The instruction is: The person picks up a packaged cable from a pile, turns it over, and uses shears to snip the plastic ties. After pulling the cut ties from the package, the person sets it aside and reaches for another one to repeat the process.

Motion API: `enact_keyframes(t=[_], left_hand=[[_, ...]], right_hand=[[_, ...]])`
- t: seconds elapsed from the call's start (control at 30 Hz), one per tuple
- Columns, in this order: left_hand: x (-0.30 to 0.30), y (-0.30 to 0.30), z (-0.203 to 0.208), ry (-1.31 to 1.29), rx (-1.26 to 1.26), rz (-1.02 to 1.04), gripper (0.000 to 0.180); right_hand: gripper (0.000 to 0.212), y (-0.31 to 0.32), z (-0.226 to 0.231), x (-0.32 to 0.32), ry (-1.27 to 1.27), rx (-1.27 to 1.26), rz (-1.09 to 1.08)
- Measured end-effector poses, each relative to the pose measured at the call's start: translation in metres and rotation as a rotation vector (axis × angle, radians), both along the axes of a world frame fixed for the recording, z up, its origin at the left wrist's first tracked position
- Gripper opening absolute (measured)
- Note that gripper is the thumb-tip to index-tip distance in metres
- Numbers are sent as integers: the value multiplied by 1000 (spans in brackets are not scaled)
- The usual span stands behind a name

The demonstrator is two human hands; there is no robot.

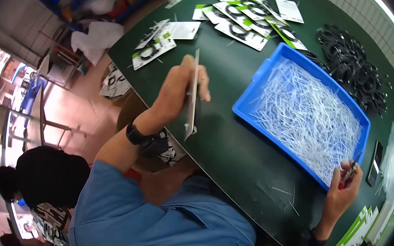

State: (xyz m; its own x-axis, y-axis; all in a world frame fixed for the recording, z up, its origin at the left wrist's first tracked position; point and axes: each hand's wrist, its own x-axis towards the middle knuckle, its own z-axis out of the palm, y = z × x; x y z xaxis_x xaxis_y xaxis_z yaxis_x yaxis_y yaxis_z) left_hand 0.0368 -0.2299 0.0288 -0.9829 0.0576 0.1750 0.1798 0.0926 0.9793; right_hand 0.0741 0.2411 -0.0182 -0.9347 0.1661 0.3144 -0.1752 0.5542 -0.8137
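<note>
My left hand point(175, 87) grips a white packaging card point(191, 105) upright over the table's left part, seen nearly edge-on. A dark coiled cable point(197, 113) shows on the card's right side. At the near right corner of a blue tray point(277, 145), my right hand point(341, 190) is closed around small red-handled cutters point(346, 178), their dark jaws pointing up. Thin whitish plastic strips, which look like cable ties point(309, 116), fill the tray. A few loose strips point(288, 196) lie on the dark green tabletop point(236, 159) in front of it.
Cards with black cables point(245, 21) lie heaped at the far side, a smaller group point(155, 50) at far left. Coiled black cables point(354, 63) lie behind the tray. A phone point(375, 163), plastic bag point(393, 160) and green-white cards point(359, 229) lie right. Another person point(50, 174) is at lower left.
</note>
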Motion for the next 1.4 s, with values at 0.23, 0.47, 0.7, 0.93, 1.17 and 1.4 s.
enact_keyframes(t=[0.23, 0.47, 0.7, 0.93, 1.17, 1.4], left_hand=[[149, -152, -60, -101, -243, 690, 68], [123, -230, -64, 38, -403, 918, 61], [-35, -305, -79, 137, -999, 1008, 62], [-120, -312, -108, -123, -971, 766, 87], [-154, -174, -99, 15, -982, 611, 60], [-183, -150, -55, 306, -880, 730, 39]], right_hand=[[41, 18, -13, -15, 28, -19, 60], [42, 13, -15, -17, -24, -10, 66], [41, -5, -7, -12, 25, -3, 92], [42, -12, -2, -13, -52, 44, 60], [42, -13, 2, -13, -71, 75, 34], [43, -13, 2, -13, -1, 46, 22]])
